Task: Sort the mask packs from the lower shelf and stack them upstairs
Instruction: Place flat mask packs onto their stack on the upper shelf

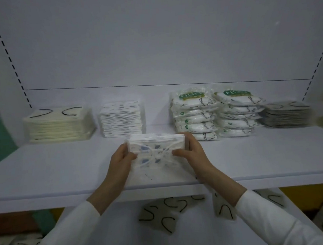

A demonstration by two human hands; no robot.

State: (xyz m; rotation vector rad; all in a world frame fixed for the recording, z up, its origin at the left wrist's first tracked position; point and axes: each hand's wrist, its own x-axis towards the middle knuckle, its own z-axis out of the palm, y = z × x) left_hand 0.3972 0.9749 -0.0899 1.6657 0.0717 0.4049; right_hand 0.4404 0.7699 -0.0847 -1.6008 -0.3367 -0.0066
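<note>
Softness rules the handling: the bundle of printed mask packs [155, 148], held just above the front-middle of the upper shelf [44, 170], looks light, floppy and slick in its film wrap. The left hand [121, 160] and right hand [193, 151] grip its two short ends, fingers [178, 152] curled round and pinching the edges. Holding both ends should keep the packs squared. The matching printed stack [121, 118] stands just behind, toward the back edge.

Long white sleeves [72, 231]; bare wrists
</note>
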